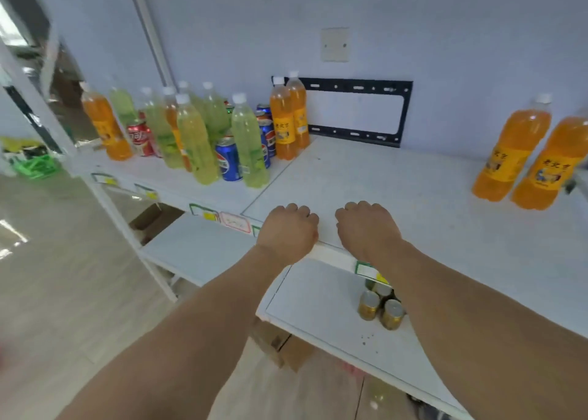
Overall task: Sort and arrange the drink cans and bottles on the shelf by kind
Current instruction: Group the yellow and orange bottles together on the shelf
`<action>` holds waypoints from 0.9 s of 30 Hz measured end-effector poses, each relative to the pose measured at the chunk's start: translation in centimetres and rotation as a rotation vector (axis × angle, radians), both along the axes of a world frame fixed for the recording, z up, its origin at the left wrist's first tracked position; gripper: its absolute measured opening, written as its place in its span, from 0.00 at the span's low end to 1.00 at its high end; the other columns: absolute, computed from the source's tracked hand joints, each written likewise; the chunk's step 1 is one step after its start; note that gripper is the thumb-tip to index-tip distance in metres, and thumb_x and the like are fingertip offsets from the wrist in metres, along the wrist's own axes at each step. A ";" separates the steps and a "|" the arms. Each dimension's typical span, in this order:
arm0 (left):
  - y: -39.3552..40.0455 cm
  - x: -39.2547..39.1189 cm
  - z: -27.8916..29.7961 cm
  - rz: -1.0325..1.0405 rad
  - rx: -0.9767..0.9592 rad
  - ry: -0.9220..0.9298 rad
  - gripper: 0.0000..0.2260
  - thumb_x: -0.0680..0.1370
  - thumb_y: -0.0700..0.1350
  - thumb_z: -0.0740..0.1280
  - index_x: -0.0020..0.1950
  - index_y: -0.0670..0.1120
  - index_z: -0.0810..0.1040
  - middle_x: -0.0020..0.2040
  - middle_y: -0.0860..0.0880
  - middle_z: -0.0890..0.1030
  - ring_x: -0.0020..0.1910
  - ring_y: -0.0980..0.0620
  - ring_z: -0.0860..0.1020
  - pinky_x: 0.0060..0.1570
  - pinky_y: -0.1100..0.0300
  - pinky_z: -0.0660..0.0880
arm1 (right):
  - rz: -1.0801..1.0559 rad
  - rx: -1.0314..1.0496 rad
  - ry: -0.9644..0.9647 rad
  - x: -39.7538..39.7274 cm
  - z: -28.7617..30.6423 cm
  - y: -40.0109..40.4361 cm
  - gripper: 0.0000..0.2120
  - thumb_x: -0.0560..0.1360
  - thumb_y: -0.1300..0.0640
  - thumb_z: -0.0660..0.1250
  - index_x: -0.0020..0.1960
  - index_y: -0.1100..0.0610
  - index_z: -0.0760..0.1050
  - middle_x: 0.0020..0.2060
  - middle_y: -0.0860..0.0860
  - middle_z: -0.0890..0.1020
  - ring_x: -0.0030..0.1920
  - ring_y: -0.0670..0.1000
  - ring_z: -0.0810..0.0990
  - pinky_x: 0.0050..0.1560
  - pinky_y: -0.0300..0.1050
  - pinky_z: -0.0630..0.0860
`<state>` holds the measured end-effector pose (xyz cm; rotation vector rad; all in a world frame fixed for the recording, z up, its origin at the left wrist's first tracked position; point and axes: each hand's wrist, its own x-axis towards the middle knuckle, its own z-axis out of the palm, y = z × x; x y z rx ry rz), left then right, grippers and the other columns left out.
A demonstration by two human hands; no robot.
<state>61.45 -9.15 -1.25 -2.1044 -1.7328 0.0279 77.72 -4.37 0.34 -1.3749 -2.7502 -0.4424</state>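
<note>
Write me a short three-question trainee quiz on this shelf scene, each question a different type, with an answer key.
1. True or false: the left hand and the right hand each hold a bottle.
2. Multiple choice: the two orange bottles at the right of the top shelf stand
A. among the green bottles
B. apart from the mixed cluster
C. on the lower shelf
3. Fill in: the blue can stands between two ____ bottles.

Key: 1. false, both rest empty at the shelf edge; 2. B; 3. green.
</note>
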 end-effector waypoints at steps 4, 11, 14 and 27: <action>-2.5 -7.1 0.9 0.076 0.101 0.007 0.12 0.81 0.48 0.58 0.49 0.45 0.79 0.44 0.47 0.79 0.43 0.45 0.77 0.37 0.55 0.61 | 0.071 0.016 0.024 -7.5 1.0 -1.6 0.09 0.81 0.57 0.56 0.57 0.55 0.73 0.52 0.52 0.77 0.53 0.54 0.76 0.46 0.47 0.66; -1.6 -18.4 1.9 0.179 0.168 -0.253 0.14 0.82 0.51 0.57 0.58 0.45 0.78 0.53 0.47 0.80 0.52 0.45 0.77 0.44 0.54 0.70 | -0.048 -0.062 0.212 -19.2 1.9 -0.6 0.12 0.83 0.51 0.54 0.60 0.54 0.73 0.55 0.53 0.78 0.55 0.55 0.76 0.47 0.48 0.70; 0.4 -21.4 2.0 0.322 0.233 -0.720 0.20 0.81 0.53 0.62 0.70 0.45 0.72 0.66 0.47 0.75 0.62 0.44 0.73 0.56 0.50 0.72 | -0.203 -0.161 0.437 -22.3 2.2 0.5 0.17 0.82 0.45 0.57 0.66 0.53 0.71 0.59 0.52 0.77 0.58 0.55 0.76 0.50 0.49 0.74; 12.2 -30.1 -1.0 0.417 0.257 -1.499 0.38 0.75 0.59 0.70 0.79 0.47 0.58 0.76 0.49 0.67 0.73 0.48 0.67 0.70 0.47 0.68 | -0.340 -0.478 1.285 -28.4 0.4 12.0 0.38 0.74 0.46 0.72 0.77 0.46 0.54 0.67 0.47 0.72 0.62 0.52 0.74 0.58 0.51 0.75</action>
